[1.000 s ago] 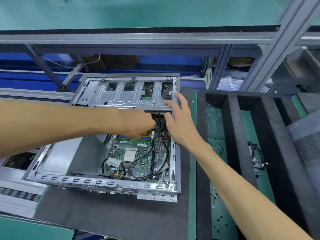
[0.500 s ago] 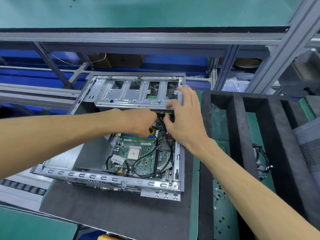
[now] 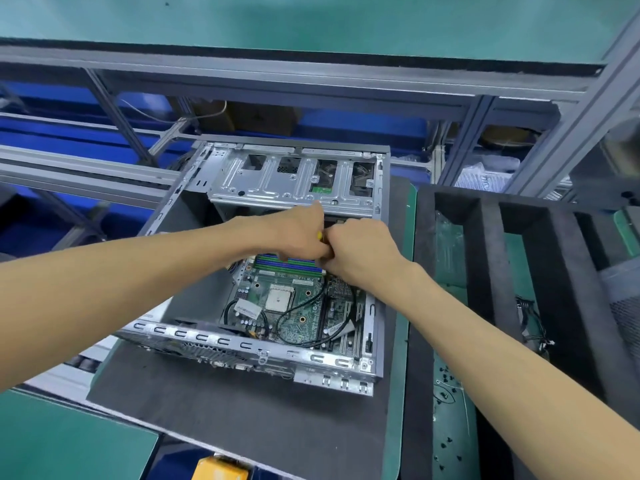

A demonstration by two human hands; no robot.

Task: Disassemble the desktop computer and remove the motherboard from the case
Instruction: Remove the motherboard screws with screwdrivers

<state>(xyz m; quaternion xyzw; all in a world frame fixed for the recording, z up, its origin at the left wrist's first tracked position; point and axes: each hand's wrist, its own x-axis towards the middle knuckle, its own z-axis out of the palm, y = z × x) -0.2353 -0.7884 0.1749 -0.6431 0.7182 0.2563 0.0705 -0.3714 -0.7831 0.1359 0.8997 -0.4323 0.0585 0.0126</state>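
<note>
Head view: an open desktop case point(image 3: 379, 327) lies on its side on a dark grey mat point(image 3: 242, 410) covering the bench point(image 3: 62, 441), its open face turned upward. The green motherboard point(image 3: 298, 306) is seated in the floor of the case, toward the right half, with a square processor socket point(image 3: 280, 297) near its middle and blue and green memory slots point(image 3: 294, 263) along its far edge. Black cables point(image 3: 311, 336) loop across the near part of the board. A silver drive cage point(image 3: 294, 181) spans the far end of the case, above the board. Both hands meet just in front of the near edge of that cage, over the far edge of the board. The left hand point(image 3: 298, 233) is clenched around a small item with a yellow part point(image 3: 319, 235) showing at the knuckles; what the item is cannot be told. The right hand point(image 3: 360, 247) is curled, knuckles touching the left hand; whether it grips anything cannot be told, since its fingers are hidden. To the right of the mat stands a black foam tray point(image 3: 485, 254) with long slots, and small black screws point(image 3: 446, 441) lie scattered on the green surface in its near-left slot. A yellow object point(image 3: 221, 469) sits at the near edge, partly cut off.
</note>
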